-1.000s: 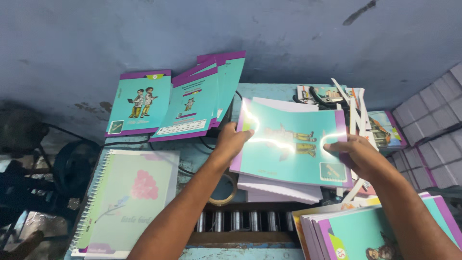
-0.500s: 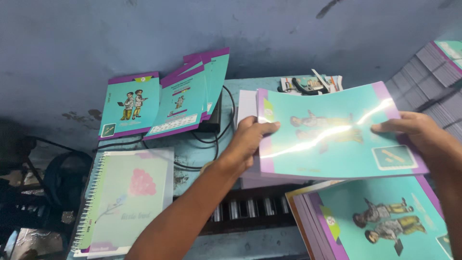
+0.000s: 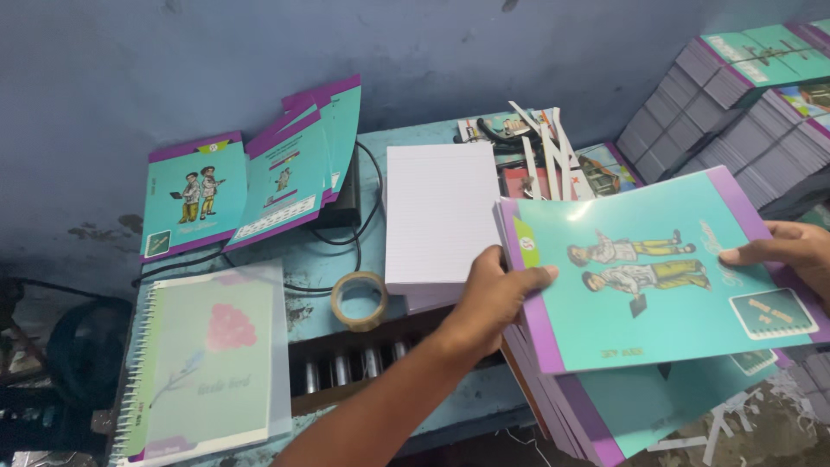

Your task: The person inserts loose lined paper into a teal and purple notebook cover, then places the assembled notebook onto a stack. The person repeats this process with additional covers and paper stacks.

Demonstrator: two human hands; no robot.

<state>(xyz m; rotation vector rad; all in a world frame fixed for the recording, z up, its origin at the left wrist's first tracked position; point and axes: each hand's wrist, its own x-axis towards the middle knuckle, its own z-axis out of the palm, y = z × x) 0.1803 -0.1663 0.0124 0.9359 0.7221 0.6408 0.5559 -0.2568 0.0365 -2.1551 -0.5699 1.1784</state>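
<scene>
Both hands (image 3: pixel 497 294) gripping teal cover (image 3: pixel 657 268) (right hand probably), beside ruled pages (image 3: pixel 439 212), tape roll (image 3: pixel 360 300).

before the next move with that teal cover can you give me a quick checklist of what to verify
1. Left hand grips the teal cover sheet at its purple edge: ok.
2. Right hand holds the opposite edge: ok, though partly cut off by the frame.
3. Cover flat, not creased: ok; glare hides some of the surface.
4. Stack of lined paper squared on the bench: ok.
5. Tape roll apart from the lined paper: ok.
6. Pile of covers under the held sheet aligned: cannot tell, mostly hidden.
</scene>
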